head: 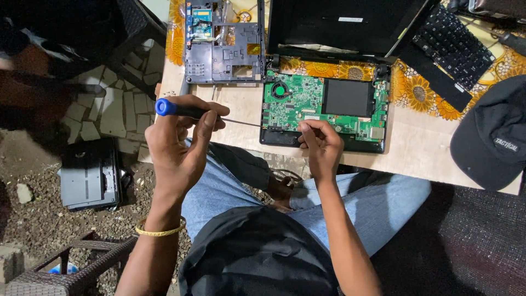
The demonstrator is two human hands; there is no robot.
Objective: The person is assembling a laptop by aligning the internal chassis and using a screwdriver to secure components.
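Observation:
My left hand (178, 140) grips a screwdriver (189, 111) with a blue and black handle; its thin shaft runs right toward the front edge of an opened laptop base. My right hand (322, 143) has its fingers pinched together at the near edge of the green circuit board (293, 98), close to the shaft's tip; whether it holds a small part I cannot tell. The board sits in a black laptop shell (323, 143), with a black rectangular panel (348, 97) and a small fan (280, 89).
A removed grey laptop cover (222, 55) lies at the table's back left. A black lid (334, 24) and a loose keyboard (452, 46) lie behind. A dark cap (490, 137) rests at the right. A grey device (87, 175) and a wicker stool (71, 268) are on the ground at left.

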